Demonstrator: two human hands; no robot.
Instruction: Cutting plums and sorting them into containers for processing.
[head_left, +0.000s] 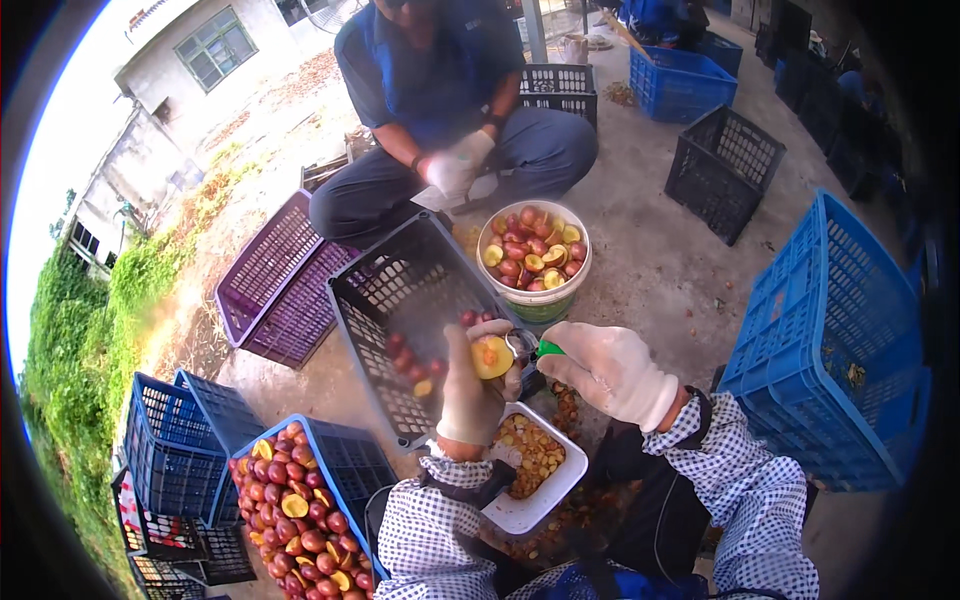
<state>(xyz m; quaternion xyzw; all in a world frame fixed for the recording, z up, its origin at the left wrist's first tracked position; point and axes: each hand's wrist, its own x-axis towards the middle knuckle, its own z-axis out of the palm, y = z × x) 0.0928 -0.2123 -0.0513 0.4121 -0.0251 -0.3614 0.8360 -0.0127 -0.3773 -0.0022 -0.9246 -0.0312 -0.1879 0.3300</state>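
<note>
My left hand, in a pale glove, is closed around a stone fruit half, its yellow cut face showing. My right hand, gloved too, grips a green-handled tool with a metal end beside the fruit; the exact shape of that end is unclear. Below my hands a white tray holds wet yellow-brown pieces that look like pits. Behind them, a black crate has several red fruits at its bottom. Beyond my hands, a white bucket is heaped with halved red-skinned fruit.
A blue crate full of whole and cut fruit stands at lower left. A purple crate lies left, and a large blue crate stands at right. Opposite me sits a person wearing gloves. Another black crate stands farther back.
</note>
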